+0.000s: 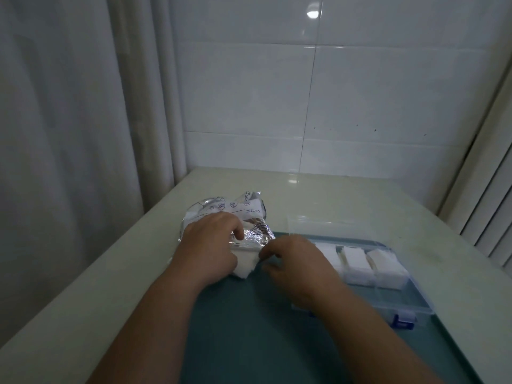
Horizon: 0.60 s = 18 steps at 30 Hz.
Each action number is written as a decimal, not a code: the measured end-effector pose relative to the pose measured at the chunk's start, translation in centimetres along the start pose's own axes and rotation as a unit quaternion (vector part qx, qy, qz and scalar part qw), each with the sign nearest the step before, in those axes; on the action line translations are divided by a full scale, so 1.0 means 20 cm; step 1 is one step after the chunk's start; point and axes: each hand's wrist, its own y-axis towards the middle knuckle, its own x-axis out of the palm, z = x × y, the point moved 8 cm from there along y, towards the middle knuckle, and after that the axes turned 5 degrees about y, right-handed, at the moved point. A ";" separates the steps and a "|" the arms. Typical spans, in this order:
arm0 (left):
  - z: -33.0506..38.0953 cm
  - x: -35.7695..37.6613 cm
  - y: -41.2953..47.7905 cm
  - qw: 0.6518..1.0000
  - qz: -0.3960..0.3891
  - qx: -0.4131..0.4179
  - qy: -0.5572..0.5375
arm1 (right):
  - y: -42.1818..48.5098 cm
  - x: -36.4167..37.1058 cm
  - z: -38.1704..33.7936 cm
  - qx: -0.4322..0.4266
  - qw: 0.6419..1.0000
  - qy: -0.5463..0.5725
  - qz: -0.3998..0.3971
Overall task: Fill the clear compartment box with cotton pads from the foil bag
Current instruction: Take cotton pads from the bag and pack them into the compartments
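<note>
Foil bag: crinkled, shiny, printed, lying on pale tabletop. Left hand is curled over it, gripping. Soft white square cotton pads poke out of the bag's mouth, between both hands. Right hand is curled, fingertips at the mouth; foil or pad, can't tell. Clear compartment box sits just right of that hand on teal mat, with pad stacks in its cells.

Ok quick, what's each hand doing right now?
Left hand: grips the foil bag.
Right hand: fingers curled at the cotton pads; a grip cannot be told.
</note>
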 end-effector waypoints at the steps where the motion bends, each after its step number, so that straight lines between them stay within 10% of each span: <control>1: -0.02 0.01 0.00 1.000 -0.003 -0.014 -0.012 | 0.00 0.01 -0.01 -0.008 1.000 -0.004 -0.003; 18: -0.13 -0.02 0.02 0.979 0.066 -0.099 -0.165 | 0.08 0.14 -0.10 -0.021 0.998 -0.057 0.011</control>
